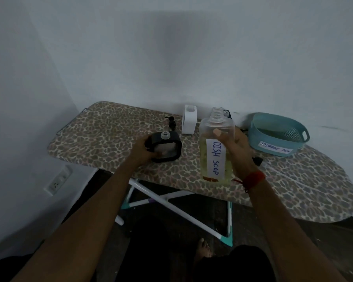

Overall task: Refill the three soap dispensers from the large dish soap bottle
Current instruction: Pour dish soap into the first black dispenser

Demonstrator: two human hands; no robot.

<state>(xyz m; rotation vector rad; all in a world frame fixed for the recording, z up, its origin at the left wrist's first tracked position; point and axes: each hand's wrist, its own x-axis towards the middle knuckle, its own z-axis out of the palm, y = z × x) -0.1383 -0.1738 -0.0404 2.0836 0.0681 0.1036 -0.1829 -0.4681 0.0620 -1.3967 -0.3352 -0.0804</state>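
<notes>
Two bare forearms without sleeves, left hand (146, 149) free of rings or bands, right hand (237, 148) with short plain nails, red thread bracelet (254, 179) with loose ends at right wrist, dark garment at lap, one bare foot (204, 248) below

A home room: leopard-print ironing board (114, 131) against a bare wall, wall socket (58, 181) nearby.

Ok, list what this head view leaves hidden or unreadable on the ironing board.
- Third dispenser: behind the dish soap bottle in the right hand; only its neck shows.
- Black dispenser: left hand covers its near side; fill level unreadable.
- White dispenser: dim, contents unclear.
- Dark objects beside the right wrist: partly hidden, unidentifiable.
</notes>
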